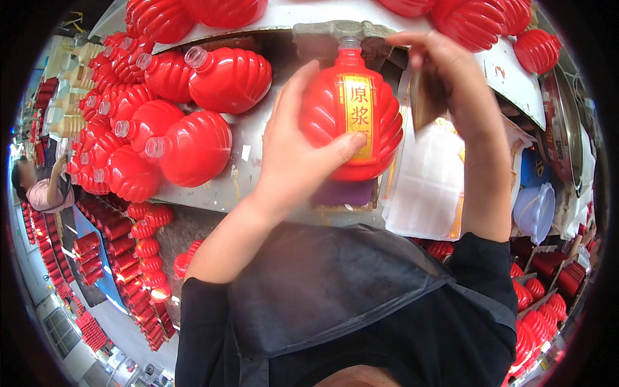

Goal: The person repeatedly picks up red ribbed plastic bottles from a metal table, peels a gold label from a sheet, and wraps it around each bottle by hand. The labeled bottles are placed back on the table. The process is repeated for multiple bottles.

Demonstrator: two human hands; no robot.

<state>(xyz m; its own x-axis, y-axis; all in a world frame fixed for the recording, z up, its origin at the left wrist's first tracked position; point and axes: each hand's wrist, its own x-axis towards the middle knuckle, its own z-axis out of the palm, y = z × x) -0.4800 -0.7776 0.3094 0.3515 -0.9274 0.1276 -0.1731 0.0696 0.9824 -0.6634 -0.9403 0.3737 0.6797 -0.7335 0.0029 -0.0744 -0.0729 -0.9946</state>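
A round, ribbed red bottle [387, 122] with a clear threaded neck lies in front of me, its neck pointing away. A gold label with a red border [360, 97] runs down its middle. My left hand [287, 148] grips the bottle's left side, and its thumb presses on the label's lower part. To the right, my right hand [451, 68] is raised with its fingers bent, apart from the bottle. A flat brownish piece [427, 103], smeared by motion, hangs beneath those fingers; its kind is unclear. Purple padding [348, 193] shows under the bottle's near end.
Sheets of pale backing paper [422, 193] lie right of the bottle. Several unlabelled red bottles [193, 145] crowd the grey table's left side. More stand on a white surface [271, 26] beyond. A grey cloth [316, 35] surrounds the neck. A bluish bucket [535, 209] is far right; another person [48, 190] works far left.
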